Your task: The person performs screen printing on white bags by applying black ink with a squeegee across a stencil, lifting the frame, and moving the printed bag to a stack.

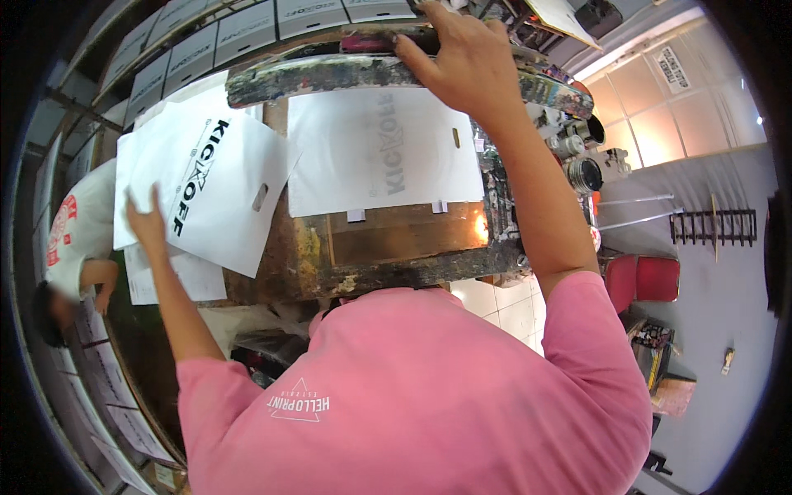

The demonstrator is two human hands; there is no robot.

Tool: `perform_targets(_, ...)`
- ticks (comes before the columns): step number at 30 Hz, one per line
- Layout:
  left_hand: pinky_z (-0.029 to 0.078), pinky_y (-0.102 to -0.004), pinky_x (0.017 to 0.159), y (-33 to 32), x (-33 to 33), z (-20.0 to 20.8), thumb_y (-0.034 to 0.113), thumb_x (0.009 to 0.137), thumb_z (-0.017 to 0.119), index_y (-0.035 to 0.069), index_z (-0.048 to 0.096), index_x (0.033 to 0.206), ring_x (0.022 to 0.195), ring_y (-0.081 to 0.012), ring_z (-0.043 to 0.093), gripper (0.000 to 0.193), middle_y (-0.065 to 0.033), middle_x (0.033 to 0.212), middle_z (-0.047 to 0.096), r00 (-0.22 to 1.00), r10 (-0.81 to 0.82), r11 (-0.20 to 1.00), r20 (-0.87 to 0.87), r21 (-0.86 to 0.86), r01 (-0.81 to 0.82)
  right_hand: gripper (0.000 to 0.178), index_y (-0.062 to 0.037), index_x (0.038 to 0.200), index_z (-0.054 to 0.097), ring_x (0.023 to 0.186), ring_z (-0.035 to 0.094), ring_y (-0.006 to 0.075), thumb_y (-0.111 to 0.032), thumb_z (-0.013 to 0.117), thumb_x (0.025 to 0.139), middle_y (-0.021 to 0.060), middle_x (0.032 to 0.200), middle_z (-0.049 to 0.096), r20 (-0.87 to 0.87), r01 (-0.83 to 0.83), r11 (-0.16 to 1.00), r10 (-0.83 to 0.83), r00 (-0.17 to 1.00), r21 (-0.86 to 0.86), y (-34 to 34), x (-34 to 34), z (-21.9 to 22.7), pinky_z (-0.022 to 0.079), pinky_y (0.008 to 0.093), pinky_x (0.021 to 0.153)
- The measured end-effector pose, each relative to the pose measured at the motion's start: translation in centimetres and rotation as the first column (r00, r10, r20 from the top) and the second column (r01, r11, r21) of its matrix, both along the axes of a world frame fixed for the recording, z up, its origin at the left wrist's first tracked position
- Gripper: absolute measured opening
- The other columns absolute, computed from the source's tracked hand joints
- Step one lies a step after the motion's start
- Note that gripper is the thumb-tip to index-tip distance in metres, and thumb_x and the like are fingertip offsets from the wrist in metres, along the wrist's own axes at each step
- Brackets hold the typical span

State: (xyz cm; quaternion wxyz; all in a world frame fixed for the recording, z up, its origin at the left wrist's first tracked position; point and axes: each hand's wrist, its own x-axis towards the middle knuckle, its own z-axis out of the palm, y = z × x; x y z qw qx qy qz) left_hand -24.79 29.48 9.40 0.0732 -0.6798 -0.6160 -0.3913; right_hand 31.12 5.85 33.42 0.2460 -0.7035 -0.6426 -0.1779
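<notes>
My left hand, fingers spread, lies at the left edge of a loose pile of flat white bags with black print. The top printed bag is turned at an angle, with a handle slot near its right side. My right hand reaches up and grips the raised, ink-stained screen printing frame, fingers over its far side. Just left of the thumb is a dark bar with pink stains. Below the frame, another flat white bag with faint grey lettering and a handle slot lies on the worn printing table.
Racks of printed white sheets line the far left. Another person bends at the left edge. Jars and cans stand right of the table. A red chair and a wall rack are farther right.
</notes>
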Motion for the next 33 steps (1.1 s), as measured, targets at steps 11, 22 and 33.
perform_targets(11, 0.045, -0.0530, 0.113, -28.5, 26.3, 2.1, 0.078, 0.100, 0.033, 0.007, 0.031, 0.158, 0.136, -0.0336, 0.052, 0.092, -0.0172, 0.152, 0.048, 0.027, 0.577, 0.360, 0.817, -0.283, 0.889, 0.035, -0.0161, 0.124, 0.063, 0.102, 0.064, 0.0354, -0.025, 0.071, 0.092, 0.0123, 0.102, 0.068, -0.346, -0.400, 0.728, 0.234, 0.909, -0.557, -6.4, 2.5, -17.3, 0.050, 0.0522, 0.085)
perform_targets(22, 0.055, -0.0509, 0.099, -29.1, 25.0, -6.1, 0.085, 0.094, 0.036, 0.002, 0.040, 0.152, 0.116, -0.0382, 0.067, 0.101, -0.0259, 0.130, 0.063, 0.305, 0.733, 0.186, 0.607, -0.611, 0.770, 0.030, -0.0222, 0.125, 0.065, 0.103, 0.066, 0.0326, -0.028, 0.064, 0.095, 0.0087, 0.105, 0.069, -0.026, -0.240, 0.891, 0.250, 0.968, -0.384, 17.9, 13.9, -31.6, 0.051, 0.0498, 0.086)
perform_targets(33, 0.057, -0.0452, 0.098, -30.2, 25.7, -6.9, 0.079, 0.098, 0.041, 0.004, 0.047, 0.145, 0.112, -0.0299, 0.068, 0.089, -0.0194, 0.124, 0.066, 0.136, 0.718, 0.305, 0.683, -0.484, 0.820, 0.044, -0.0169, 0.123, 0.063, 0.101, 0.063, 0.0314, -0.032, 0.078, 0.084, 0.0077, 0.106, 0.062, -0.133, -0.241, 0.828, 0.201, 0.971, -0.507, -0.8, 3.7, -29.4, 0.058, 0.0459, 0.074)
